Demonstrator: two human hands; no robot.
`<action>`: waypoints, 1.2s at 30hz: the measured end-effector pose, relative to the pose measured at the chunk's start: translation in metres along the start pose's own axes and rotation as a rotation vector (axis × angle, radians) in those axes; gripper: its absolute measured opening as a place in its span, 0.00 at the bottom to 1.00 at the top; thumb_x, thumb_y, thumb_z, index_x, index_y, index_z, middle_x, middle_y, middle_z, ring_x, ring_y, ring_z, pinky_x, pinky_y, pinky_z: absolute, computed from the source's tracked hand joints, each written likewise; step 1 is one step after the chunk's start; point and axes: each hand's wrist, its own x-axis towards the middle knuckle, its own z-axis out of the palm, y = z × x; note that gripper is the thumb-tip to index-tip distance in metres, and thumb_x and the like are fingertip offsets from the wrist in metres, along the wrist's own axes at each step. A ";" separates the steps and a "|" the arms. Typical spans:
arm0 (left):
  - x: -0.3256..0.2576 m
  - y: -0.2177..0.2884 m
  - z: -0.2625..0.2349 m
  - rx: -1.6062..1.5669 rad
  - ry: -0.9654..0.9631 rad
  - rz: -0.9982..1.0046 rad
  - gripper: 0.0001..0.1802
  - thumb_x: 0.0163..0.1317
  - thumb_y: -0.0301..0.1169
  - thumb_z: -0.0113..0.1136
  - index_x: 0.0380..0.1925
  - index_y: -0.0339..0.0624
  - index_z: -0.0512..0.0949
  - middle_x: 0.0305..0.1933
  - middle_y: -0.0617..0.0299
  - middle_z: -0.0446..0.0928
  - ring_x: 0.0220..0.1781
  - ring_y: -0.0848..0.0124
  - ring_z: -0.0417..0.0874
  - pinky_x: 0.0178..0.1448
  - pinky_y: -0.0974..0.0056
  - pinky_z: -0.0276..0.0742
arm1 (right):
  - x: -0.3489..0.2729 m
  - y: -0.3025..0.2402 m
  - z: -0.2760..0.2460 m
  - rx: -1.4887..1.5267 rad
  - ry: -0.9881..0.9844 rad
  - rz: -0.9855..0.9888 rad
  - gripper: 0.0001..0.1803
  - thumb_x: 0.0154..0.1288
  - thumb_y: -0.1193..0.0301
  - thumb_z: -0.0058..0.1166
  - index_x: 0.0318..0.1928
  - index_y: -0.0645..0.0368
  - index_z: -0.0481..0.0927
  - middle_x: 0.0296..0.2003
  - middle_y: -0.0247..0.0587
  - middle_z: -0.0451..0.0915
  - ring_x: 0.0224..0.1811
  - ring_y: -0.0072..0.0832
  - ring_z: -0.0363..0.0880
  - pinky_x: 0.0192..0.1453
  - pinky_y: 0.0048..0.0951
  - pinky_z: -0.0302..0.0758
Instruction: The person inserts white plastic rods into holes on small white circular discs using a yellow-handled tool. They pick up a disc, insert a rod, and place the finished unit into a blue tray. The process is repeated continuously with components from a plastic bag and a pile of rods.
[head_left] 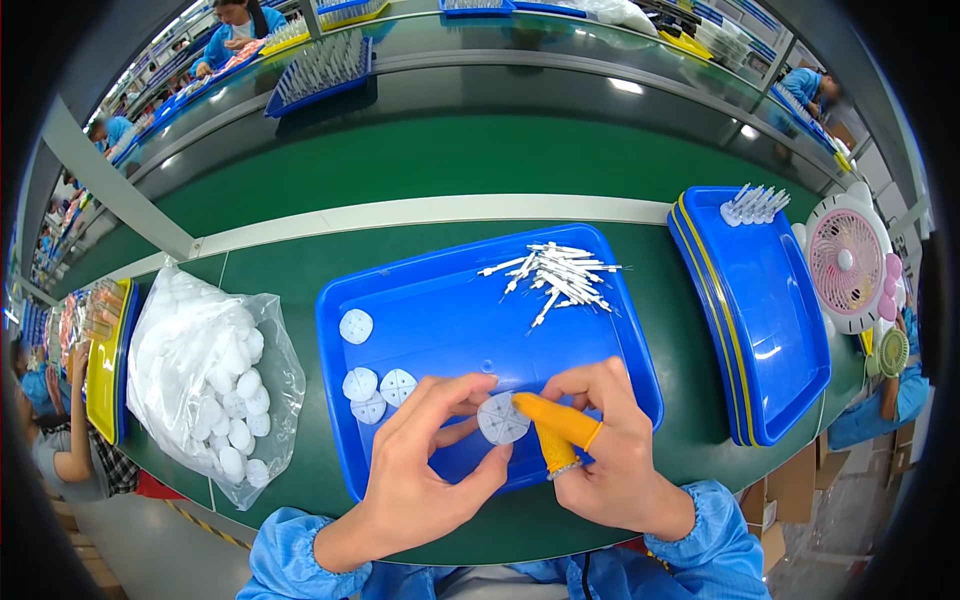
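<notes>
A round white plastic disc (503,419) with cross-like grooves is held over the near part of a blue tray (420,275). My left hand (430,460) is closed on its left side, thumb and fingers at the rim. My right hand (610,450), with yellow finger cots on two fingers, pinches the disc at its right edge; whether a smaller part is also between those fingers cannot be seen. Several like discs (398,387) lie at the tray's left side. A loose pile of thin white stick-like parts (565,275) with fine wire ends lies at its far right.
On the left sits an open clear bag (215,370) of white discs. Stacked blue and yellow trays (750,320) stand at right, the top one holding upright white parts (755,205). A pink-and-white fan (845,258) is beyond them. A pale rail (430,212) crosses behind the tray.
</notes>
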 end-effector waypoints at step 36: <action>0.001 0.001 0.001 -0.003 0.016 -0.020 0.34 0.57 0.14 0.73 0.66 0.37 0.76 0.54 0.56 0.78 0.60 0.65 0.86 0.65 0.56 0.90 | 0.000 0.004 -0.002 -0.066 0.008 -0.071 0.28 0.35 0.86 0.60 0.45 0.69 0.92 0.48 0.46 0.81 0.42 0.41 0.72 0.37 0.35 0.73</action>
